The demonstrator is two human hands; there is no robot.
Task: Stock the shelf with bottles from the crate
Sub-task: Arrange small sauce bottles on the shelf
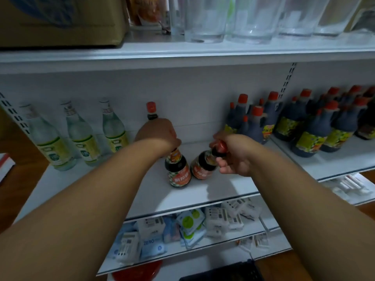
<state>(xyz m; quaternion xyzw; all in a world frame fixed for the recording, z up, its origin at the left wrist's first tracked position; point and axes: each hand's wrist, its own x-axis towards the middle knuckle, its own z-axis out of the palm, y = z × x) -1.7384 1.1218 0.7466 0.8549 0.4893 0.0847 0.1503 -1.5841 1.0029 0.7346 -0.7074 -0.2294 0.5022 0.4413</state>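
Observation:
Two small dark sauce bottles with red-orange labels are over the white middle shelf. My left hand grips the neck of the left bottle, which stands upright. My right hand holds the red cap and neck of the right bottle, tilted toward the left. A third dark bottle with a red cap stands behind my left hand at the shelf's back. The dark crate shows at the bottom edge.
Three clear bottles with green labels stand at the shelf's left. Several large dark jugs with red caps fill the right. Glass tumblers and a cardboard box sit on the shelf above. Small white packets lie below.

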